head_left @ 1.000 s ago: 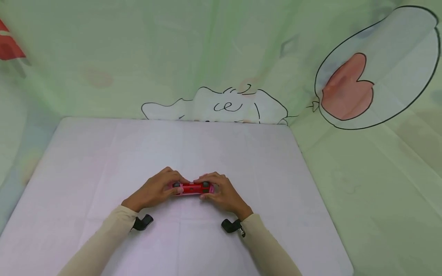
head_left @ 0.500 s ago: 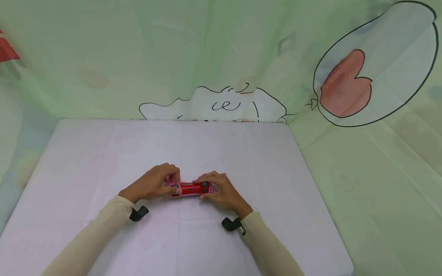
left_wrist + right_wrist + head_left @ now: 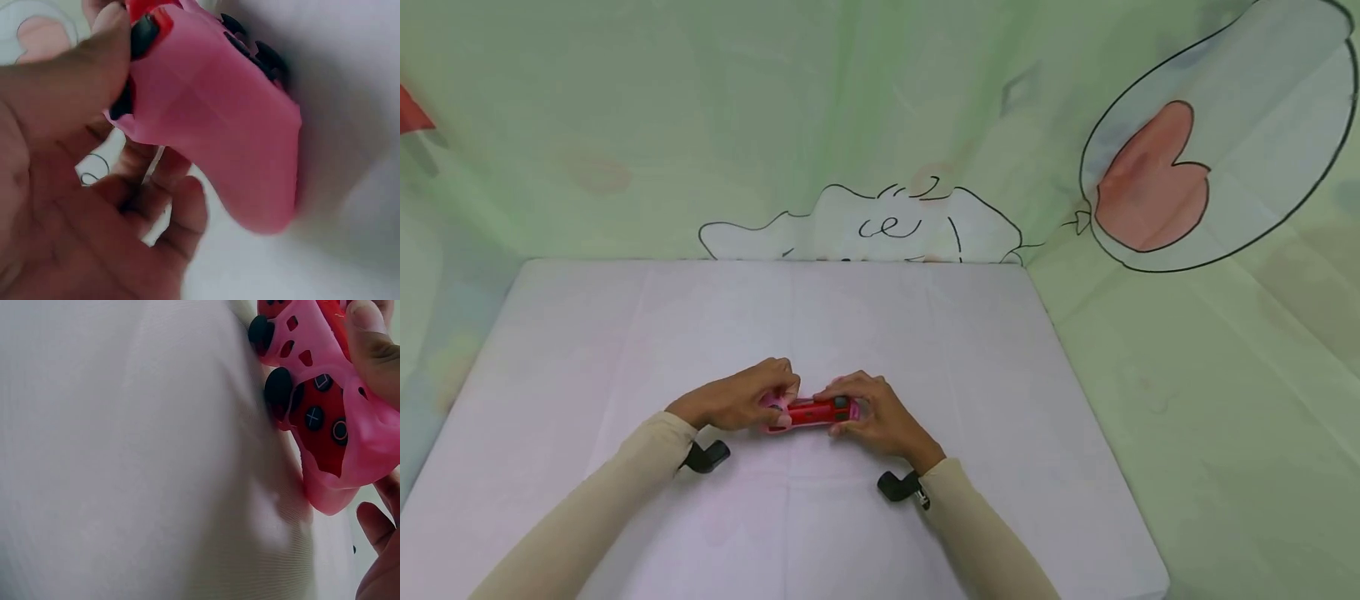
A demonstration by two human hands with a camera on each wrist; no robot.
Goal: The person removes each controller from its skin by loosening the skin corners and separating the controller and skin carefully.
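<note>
A red game controller [image 3: 811, 412] with dark buttons lies between my two hands, face turned down toward the table. A pink silicone cover [image 3: 212, 106] wraps much of it; in the right wrist view the face buttons [image 3: 314, 417] show through a stretched opening. My left hand [image 3: 737, 400] pinches the left end, its thumb by a dark trigger [image 3: 145, 34] in the left wrist view, other fingers curled at the far edge. My right hand [image 3: 883, 421] grips the right end between thumb and fingers. How the cover sits under the left fingers is partly hidden.
A white-covered table [image 3: 880, 325] spreads under the hands. Green printed sheets [image 3: 737, 100] hang behind and to the right. Black wrist-worn devices [image 3: 707, 457] sit at both sleeves.
My left fingers have lifted off the controller's far edge and curled in at the cover on the left end. My right hand has kept its grip, with the controller shifting slightly left.
</note>
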